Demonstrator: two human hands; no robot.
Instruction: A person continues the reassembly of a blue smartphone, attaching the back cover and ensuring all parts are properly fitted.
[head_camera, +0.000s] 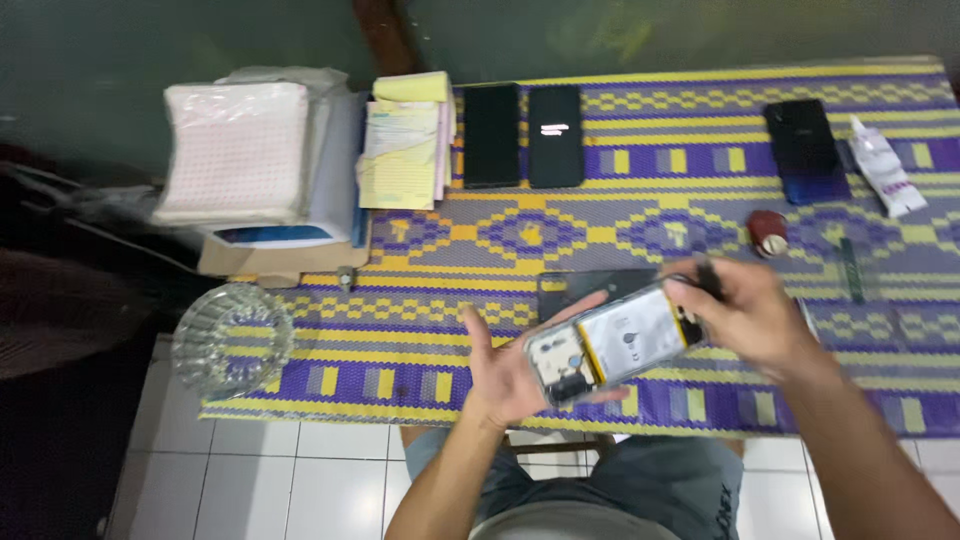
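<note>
Bench covered by a purple-and-yellow patterned mat (620, 235), above a white tiled floor. Near the front edge, the left hand (505, 370) cradles an opened smartphone (612, 343) from beneath, fingers spread; the right hand (755, 315) has its fingers closed on the phone's right end. Two dark phones (522, 135) lie at the far edge; a glass ashtray (232, 338) sits at the front-left corner.

Two dark rectangular phone screens (492, 135) side by side at mat's far edge, right one (555, 135) with a small white mark lit. Dark blue glossy phone (806, 150) far right; white crumpled pouch (886, 165) just beside it. Clear-wrapped white pack (238, 150) far left.
</note>
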